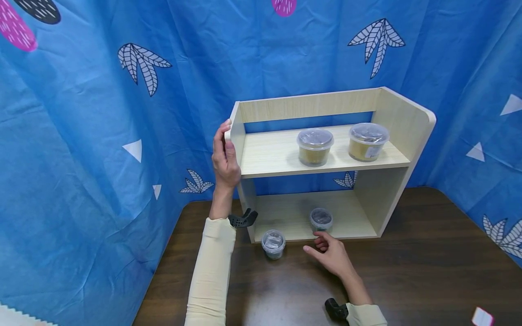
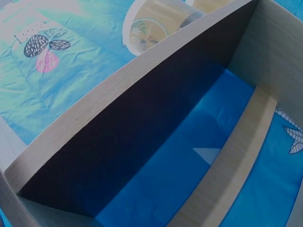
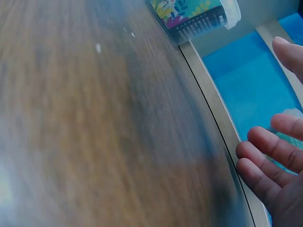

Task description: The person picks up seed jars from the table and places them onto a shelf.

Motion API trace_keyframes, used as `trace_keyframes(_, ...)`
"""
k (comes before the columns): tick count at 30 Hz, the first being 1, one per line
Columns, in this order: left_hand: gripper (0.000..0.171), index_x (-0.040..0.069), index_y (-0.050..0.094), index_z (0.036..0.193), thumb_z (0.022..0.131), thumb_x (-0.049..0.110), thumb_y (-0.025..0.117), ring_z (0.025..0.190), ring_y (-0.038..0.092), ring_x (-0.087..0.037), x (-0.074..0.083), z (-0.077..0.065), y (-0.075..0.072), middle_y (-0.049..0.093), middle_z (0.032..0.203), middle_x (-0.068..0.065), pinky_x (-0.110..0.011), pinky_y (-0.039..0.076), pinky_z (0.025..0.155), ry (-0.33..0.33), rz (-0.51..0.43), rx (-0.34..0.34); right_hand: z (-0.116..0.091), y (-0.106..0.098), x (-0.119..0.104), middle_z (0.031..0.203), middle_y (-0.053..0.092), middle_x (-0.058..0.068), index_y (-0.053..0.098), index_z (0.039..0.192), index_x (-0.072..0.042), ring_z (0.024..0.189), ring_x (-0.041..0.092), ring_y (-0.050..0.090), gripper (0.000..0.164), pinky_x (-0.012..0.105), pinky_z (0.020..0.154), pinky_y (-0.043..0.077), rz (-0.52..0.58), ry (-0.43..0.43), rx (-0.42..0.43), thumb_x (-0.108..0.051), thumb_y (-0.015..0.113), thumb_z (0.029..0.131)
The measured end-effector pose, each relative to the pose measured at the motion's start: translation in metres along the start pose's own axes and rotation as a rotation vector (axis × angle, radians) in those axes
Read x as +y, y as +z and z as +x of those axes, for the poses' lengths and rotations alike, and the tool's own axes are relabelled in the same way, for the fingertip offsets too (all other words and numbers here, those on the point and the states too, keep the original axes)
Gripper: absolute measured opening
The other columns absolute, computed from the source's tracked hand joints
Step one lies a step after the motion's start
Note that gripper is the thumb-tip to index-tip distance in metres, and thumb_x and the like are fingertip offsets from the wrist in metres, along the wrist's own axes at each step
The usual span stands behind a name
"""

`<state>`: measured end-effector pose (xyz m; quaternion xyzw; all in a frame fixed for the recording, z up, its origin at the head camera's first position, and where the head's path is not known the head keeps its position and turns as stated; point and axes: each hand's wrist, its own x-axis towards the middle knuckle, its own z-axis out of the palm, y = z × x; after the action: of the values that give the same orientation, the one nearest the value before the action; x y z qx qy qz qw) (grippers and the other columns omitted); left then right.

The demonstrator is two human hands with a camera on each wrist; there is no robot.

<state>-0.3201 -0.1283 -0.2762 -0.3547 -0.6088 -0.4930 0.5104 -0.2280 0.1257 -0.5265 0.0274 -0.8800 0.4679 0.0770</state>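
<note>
A two-tier pale wooden shelf unit (image 1: 326,174) stands on the table. My left hand (image 1: 225,160) grips the front edge of its left side panel, near the upper tier. My right hand (image 1: 329,254) holds nothing; its fingers are loosely bent, with the fingertips right at a small lidded tub (image 1: 321,219) on the lower tier near the front. In the right wrist view, that tub is mostly hidden behind the fingers (image 3: 270,149). Another small lidded tub (image 1: 273,244), with a flowered label, stands on the table in front of the unit's left corner.
On the upper tier are two larger clear-lidded tubs with yellowish contents, one near the middle (image 1: 315,147) and one to the right (image 1: 368,141). Blue patterned cloth (image 1: 204,54) hangs behind and at both sides. The dark wooden table (image 1: 432,253) extends right of the unit.
</note>
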Motion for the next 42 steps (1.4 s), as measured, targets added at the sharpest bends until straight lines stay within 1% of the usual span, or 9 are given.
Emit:
trace_keyframes(5,0.03,-0.021,0.039,0.125,0.098,-0.009,0.037,0.119,0.049,-0.051,0.0,0.0,0.0,0.046,0.131,-0.04,-0.043,0.043,0.102,0.001,-0.003,0.0,0.0,0.004,-0.004,0.101,0.069,0.008,0.064,0.123,-0.002,0.087,0.019,0.063,0.059,0.04,0.08,0.053,0.008,0.002,-0.014,-0.037,0.083,0.08)
trace_keyframes(9,0.029,-0.021,0.039,0.125,0.099,-0.006,0.037,0.119,0.048,-0.051,-0.001,0.0,0.0,0.045,0.131,-0.04,-0.044,0.043,0.102,0.003,-0.004,0.0,0.0,0.008,-0.007,0.101,0.069,0.008,0.064,0.122,-0.002,0.086,0.017,0.063,0.058,0.039,0.079,0.053,0.019,-0.023,-0.017,-0.036,0.084,0.079)
trace_keyframes(12,0.029,-0.022,0.039,0.124,0.099,-0.008,0.036,0.119,0.048,-0.052,-0.001,0.0,0.0,0.045,0.131,-0.041,-0.043,0.043,0.103,0.004,-0.009,0.001,-0.001,0.011,-0.008,0.101,0.069,0.008,0.065,0.121,-0.002,0.085,0.017,0.063,0.057,0.038,0.078,0.053,0.03,-0.047,-0.015,-0.034,0.084,0.079)
trace_keyframes(20,0.03,-0.022,0.04,0.124,0.096,-0.011,0.036,0.12,0.047,-0.052,-0.002,0.0,0.0,0.045,0.132,-0.04,-0.042,0.042,0.103,-0.006,-0.013,0.0,0.0,0.023,-0.013,0.101,0.067,0.008,0.063,0.125,-0.003,0.087,0.018,0.062,0.061,0.039,0.08,0.053,0.053,-0.066,-0.045,-0.034,0.085,0.078)
trace_keyframes(30,0.03,-0.022,0.039,0.124,0.1,-0.004,0.036,0.119,0.047,-0.052,-0.002,0.0,0.0,0.044,0.132,-0.04,-0.042,0.042,0.103,-0.001,-0.017,0.001,-0.003,0.031,-0.016,0.1,0.067,0.009,0.062,0.126,-0.002,0.087,0.019,0.063,0.063,0.04,0.08,0.053,0.074,-0.057,-0.038,-0.033,0.086,0.077)
trace_keyframes(37,0.032,-0.022,0.039,0.124,0.104,0.003,0.037,0.119,0.047,-0.053,-0.003,-0.001,0.0,0.044,0.132,-0.041,-0.045,0.043,0.103,0.005,-0.023,-0.003,-0.001,0.035,-0.018,0.1,0.067,0.01,0.062,0.126,-0.001,0.087,0.018,0.063,0.064,0.039,0.08,0.053,0.075,-0.071,-0.038,-0.032,0.087,0.075)
trace_keyframes(42,0.031,-0.022,0.039,0.124,0.103,0.001,0.037,0.12,0.047,-0.052,-0.003,0.0,0.0,0.044,0.132,-0.041,-0.045,0.042,0.104,0.005,-0.023,-0.002,-0.001,0.038,-0.021,0.099,0.067,0.008,0.062,0.126,-0.001,0.086,0.019,0.063,0.065,0.038,0.079,0.054,0.084,-0.086,-0.046,-0.031,0.088,0.074)
